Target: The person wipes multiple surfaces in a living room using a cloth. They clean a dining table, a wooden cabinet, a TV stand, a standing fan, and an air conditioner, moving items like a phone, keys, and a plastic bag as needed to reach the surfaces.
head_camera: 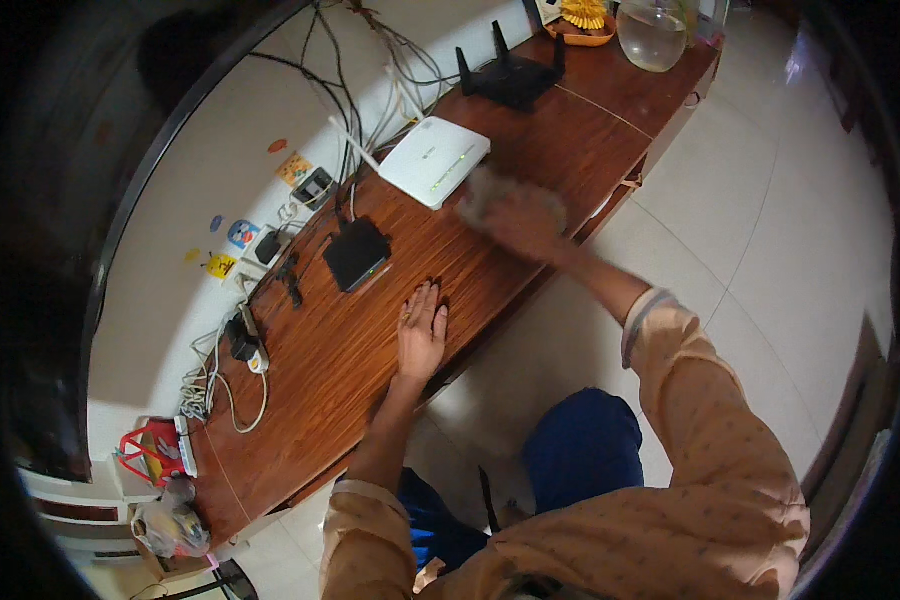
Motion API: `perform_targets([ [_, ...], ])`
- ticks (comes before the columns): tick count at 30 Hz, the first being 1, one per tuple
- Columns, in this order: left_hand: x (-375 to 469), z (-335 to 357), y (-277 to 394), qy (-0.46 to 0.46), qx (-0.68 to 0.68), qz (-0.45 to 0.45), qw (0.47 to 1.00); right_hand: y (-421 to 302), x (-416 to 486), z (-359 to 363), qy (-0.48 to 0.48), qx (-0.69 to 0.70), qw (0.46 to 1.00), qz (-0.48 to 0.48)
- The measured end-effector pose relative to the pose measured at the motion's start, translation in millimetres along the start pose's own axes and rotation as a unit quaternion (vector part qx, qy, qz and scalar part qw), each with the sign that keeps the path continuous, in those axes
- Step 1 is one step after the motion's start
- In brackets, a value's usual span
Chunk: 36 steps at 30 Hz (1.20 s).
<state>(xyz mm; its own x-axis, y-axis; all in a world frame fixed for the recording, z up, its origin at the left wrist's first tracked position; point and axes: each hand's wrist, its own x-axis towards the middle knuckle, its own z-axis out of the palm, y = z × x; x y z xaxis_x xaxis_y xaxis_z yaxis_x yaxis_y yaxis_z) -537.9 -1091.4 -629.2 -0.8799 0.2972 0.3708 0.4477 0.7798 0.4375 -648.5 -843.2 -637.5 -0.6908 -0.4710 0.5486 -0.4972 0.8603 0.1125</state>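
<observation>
My left hand point(421, 337) lies palm down near the front edge of a long brown wooden cabinet top point(307, 390). It holds nothing. My right hand point(529, 225), blurred, presses a greyish cloth point(483, 196) onto the wood. That cloth is close to the front corner of a white router point(435, 159) with lit green lights; whether they touch I cannot tell. To the left of the router, behind my left hand, sits a small black box point(357, 253) with a green light. A black router point(514, 79) with several antennas stands farther along the top.
Plugs and a loose white cable point(247, 429) lie along the wall side. Dark cables point(337, 90) hang behind the routers. A glass bowl of water point(651, 37) and an orange dish point(581, 36) occupy the far end. A red basket point(157, 450) and plastic bag point(169, 525) are at the near end.
</observation>
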Motion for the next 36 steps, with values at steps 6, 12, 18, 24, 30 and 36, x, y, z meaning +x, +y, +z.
perform_targets([
  [6, -43.0, -45.5, -42.9, -0.03, -0.016, 0.024, 0.999, -137.0, -21.0, -34.9, -0.014, 0.18, 0.966, -0.185],
  [12, -91.3, -91.7, -78.6, -0.05, 0.037, 0.014, 0.998, -68.8, 12.9, -32.1, -0.036, 0.037, 0.999, 0.016],
  [18, -115.9, -122.8, -103.1, 0.023, 0.01, -0.019, 0.999, -217.6, 33.5, -23.0, -0.061, 0.018, 0.998, -0.022],
  [24, -139.9, -136.7, -113.9, 0.037, -0.022, -0.058, 0.997, -339.2, 16.5, -32.1, 0.027, 0.261, 0.925, -0.275],
  [30, -125.2, -124.9, -106.2, -0.066, 0.123, -0.005, 0.99, -219.9, 30.4, -2.6, -0.02, 0.258, 0.923, -0.285],
  [36, -93.3, -78.5, -79.5, -0.067, 0.119, -0.062, 0.989, -60.8, 6.9, -4.7, 0.086, 0.058, 0.994, 0.022],
])
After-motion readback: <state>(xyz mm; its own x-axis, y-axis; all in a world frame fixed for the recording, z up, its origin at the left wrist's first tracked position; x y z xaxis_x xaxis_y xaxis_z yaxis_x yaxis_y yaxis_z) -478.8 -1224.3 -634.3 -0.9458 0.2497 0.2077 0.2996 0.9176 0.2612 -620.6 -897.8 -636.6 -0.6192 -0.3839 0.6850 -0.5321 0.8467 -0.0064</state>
